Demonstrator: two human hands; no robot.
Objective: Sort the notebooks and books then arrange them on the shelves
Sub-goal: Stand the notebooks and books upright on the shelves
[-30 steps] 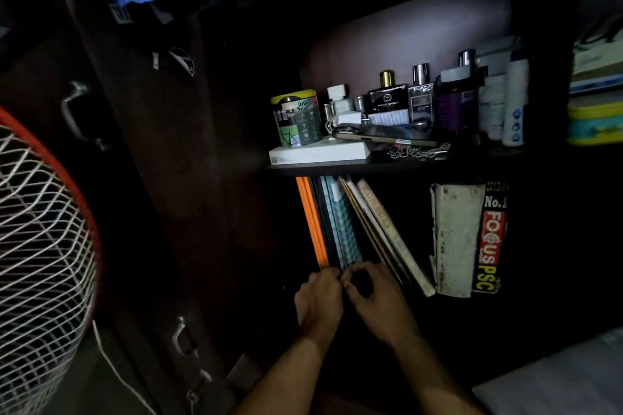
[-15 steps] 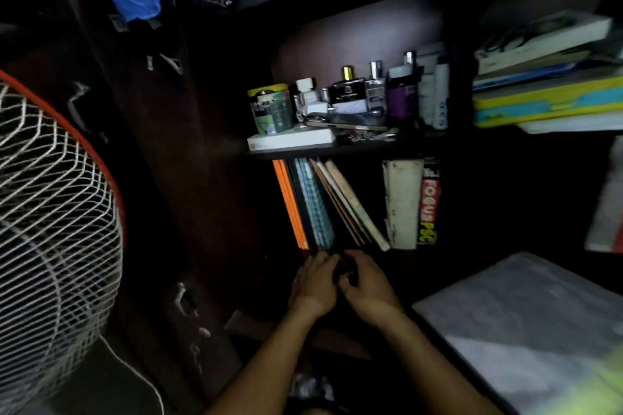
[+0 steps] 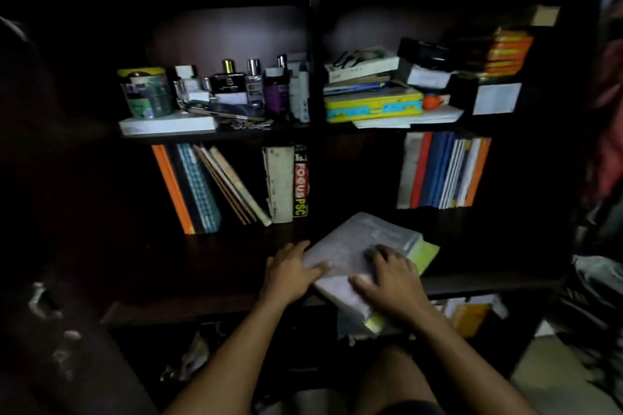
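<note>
A thick grey-covered book point(image 3: 357, 253), with a yellow-green one point(image 3: 425, 253) under it, lies flat at the front of the lower shelf point(image 3: 215, 266), its near end overhanging the shelf edge. The left hand point(image 3: 292, 271) rests on its left edge, fingers point(image 3: 318, 269) spread and fairly straight; the right hand point(image 3: 391, 276) presses on top, fingers loosely spread, pinching nothing.

The overhanging pile could tip off the edge if pressure falls on its near end, and the lower book may slide out, being offset from the top one.

Behind stand the leaning notebooks point(image 3: 232, 187), an orange-spined book point(image 3: 170, 187), a worn white volume point(image 3: 279, 184) and the blue and white row point(image 3: 445, 172) at right. The leaning notebooks could topple if nudged. Perfume bottles point(image 3: 242, 84) crowd the shelf above.
</note>
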